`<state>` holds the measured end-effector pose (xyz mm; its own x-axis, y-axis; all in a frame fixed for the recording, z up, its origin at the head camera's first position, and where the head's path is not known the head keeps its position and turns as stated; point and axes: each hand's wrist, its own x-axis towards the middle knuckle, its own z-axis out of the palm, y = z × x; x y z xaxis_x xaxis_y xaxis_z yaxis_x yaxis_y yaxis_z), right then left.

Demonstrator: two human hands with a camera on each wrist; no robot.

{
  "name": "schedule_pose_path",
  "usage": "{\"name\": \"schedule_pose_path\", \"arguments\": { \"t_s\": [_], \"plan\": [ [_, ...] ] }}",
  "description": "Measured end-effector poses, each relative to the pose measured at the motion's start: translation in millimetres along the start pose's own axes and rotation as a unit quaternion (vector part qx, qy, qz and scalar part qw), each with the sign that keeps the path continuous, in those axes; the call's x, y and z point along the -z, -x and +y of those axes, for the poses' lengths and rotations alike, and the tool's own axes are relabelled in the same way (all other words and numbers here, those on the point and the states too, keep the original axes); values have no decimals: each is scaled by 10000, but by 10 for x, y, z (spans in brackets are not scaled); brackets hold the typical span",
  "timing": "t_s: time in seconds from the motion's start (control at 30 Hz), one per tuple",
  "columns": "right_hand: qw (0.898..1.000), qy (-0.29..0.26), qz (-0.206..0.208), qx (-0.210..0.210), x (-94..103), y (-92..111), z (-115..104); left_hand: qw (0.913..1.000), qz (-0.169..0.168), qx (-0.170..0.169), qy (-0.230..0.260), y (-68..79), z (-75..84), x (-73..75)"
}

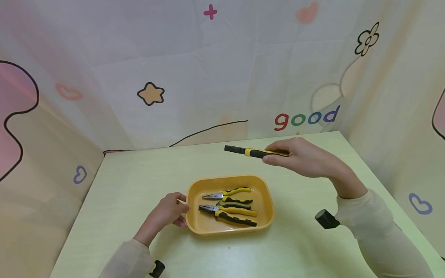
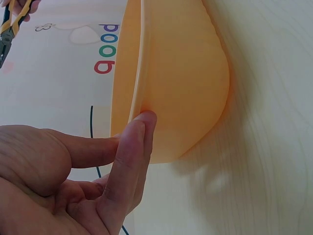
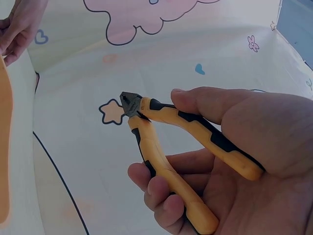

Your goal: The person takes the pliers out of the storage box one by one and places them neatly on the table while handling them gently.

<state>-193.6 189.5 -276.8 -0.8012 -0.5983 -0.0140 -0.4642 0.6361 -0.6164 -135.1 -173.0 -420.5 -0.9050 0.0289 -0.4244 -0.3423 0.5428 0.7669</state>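
A patterned backdrop (image 1: 208, 69) carries the multicoloured word "good" (image 1: 309, 118), between two and three o'clock in the head view. Below it, a pale table (image 1: 132, 173) bears a yellow tray (image 1: 227, 232). At the tray's nine o'clock, the left hand (image 1: 170, 210) pinches its rim, fingers nearly closed. Toward two o'clock, the right hand (image 1: 300, 158) curls partly open round the spread handles of raised pliers (image 1: 255, 153), long axis three-to-nine, jaws at nine. Inside the tray, blunt-nosed pliers (image 1: 218, 214) and long-nosed pliers (image 1: 217, 196) point roughly nine.
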Motion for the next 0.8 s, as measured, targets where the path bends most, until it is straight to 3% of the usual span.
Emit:
{"name": "schedule_pose_path", "arguments": {
  "t_s": [0.8],
  "plan": [
    [9998,-61,113,-159,-51,26,54,9999,53,-44,126,23,-3,-8]
  ]
}}
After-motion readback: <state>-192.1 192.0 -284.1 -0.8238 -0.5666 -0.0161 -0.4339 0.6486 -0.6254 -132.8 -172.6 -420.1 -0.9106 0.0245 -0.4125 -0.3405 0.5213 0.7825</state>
